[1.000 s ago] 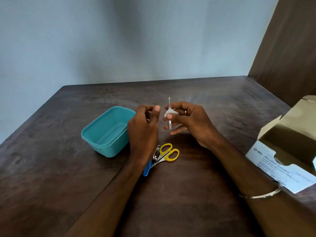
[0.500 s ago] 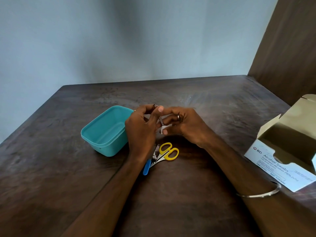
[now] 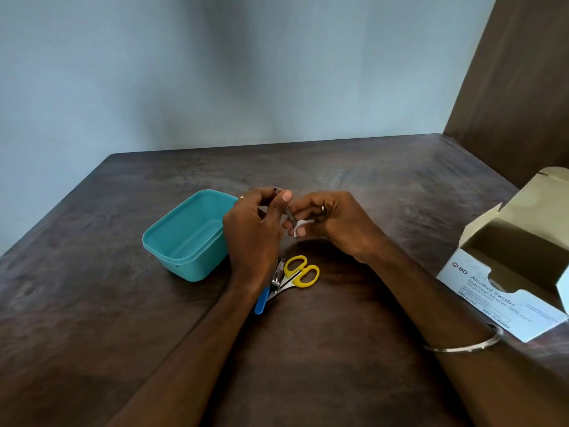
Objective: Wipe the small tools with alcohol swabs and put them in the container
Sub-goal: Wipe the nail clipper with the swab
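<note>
Above the dark wood table (image 3: 123, 303), hands pinch a thin metal tool (image 3: 289, 213) and white swab (image 3: 303, 225).

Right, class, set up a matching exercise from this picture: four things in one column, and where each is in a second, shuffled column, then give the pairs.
Things
1. teal plastic container
2. yellow-handled scissors
3. white alcohol swab
4. white cardboard swab box

Places
A. pinched in the right hand
B. open at the table's right edge
C. on the table below the hands
D. left of the left hand

Pairs: 1-D, 2-C, 3-A, 4-B
</note>
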